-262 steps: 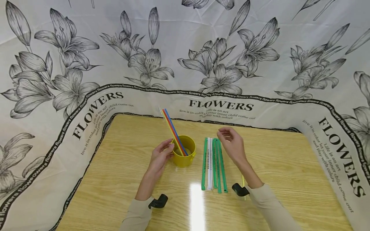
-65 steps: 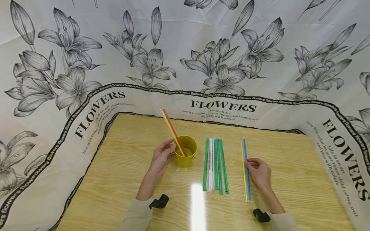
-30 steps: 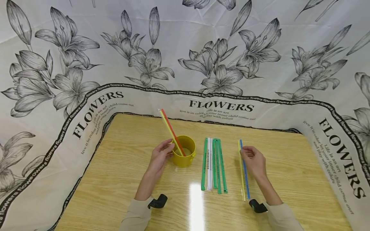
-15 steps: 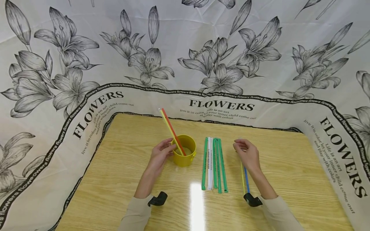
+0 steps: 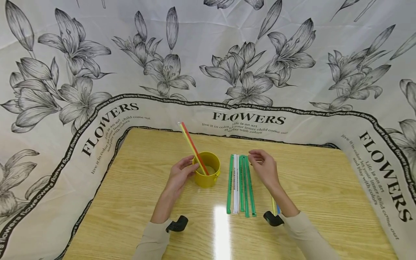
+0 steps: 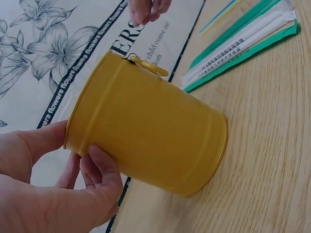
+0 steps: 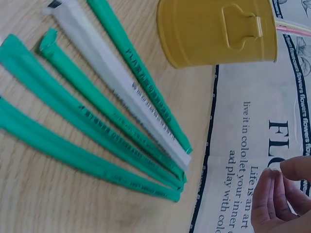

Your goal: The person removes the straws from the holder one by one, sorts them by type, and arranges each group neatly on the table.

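A yellow metal bucket point(image 5: 207, 180) stands upright on the table, held near its rim by my left hand point(image 5: 179, 174). In the left wrist view the thumb point(image 6: 104, 170) lies against the bucket's side. A red straw point(image 5: 190, 140) and a yellow straw point(image 5: 186, 137) in clear wrap lean inside it. My right hand point(image 5: 264, 167), loosely curled and holding nothing, hovers by the far ends of several paper-wrapped straws, green point(image 5: 229, 191) and white point(image 5: 235, 198). Beneath the right forearm lie a blue straw point(image 5: 278, 208) and a yellow straw point(image 5: 273, 205), mostly hidden.
The wooden table point(image 5: 136, 202) runs back to a white cloth backdrop point(image 5: 182, 112) printed with flowers and lettering. Black camera mounts sit on both wrists, the right mount point(image 5: 273, 218) close beside the straws under that forearm.
The blue straw has gone from the bucket to the table beside the yellow one. My right hand let it go and moved left toward the wrapped straws. My left hand stayed on the bucket.
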### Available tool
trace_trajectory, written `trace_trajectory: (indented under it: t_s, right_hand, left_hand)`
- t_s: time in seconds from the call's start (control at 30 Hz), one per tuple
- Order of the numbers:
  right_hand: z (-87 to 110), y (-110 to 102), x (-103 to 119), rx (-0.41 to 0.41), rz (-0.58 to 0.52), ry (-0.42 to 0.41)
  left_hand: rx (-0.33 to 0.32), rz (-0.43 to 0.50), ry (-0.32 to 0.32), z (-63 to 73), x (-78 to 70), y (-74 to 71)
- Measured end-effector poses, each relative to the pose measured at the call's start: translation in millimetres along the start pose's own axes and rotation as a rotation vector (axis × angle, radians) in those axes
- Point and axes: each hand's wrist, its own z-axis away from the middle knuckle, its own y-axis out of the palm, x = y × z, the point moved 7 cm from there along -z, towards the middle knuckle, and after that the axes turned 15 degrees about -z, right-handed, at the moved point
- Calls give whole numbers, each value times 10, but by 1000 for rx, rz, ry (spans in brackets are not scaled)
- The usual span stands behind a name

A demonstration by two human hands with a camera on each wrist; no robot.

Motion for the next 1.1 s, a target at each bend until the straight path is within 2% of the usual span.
trace_trajectory:
  t_s: [0.13, 0.4, 0.63, 0.97, 1.1]
  right_hand:
    - [-41, 129, 73, 21, -20, -26]
    - [-111, 382, 245, 46, -141, -50]
    - [9, 645, 699, 120, -180, -93]
    - [10, 897, 785, 158, -200, -143]
    - [5, 1010, 821, 181, -199, -128]
  left_hand:
    - [0, 5, -6, 14, -17, 1]
    - [-12, -5, -31, 37, -48, 4]
    - [-4, 3, -38, 22, -36, 1]
    - [12, 7, -27, 14, -29, 16]
    - [19, 1, -21, 17, -32, 22]
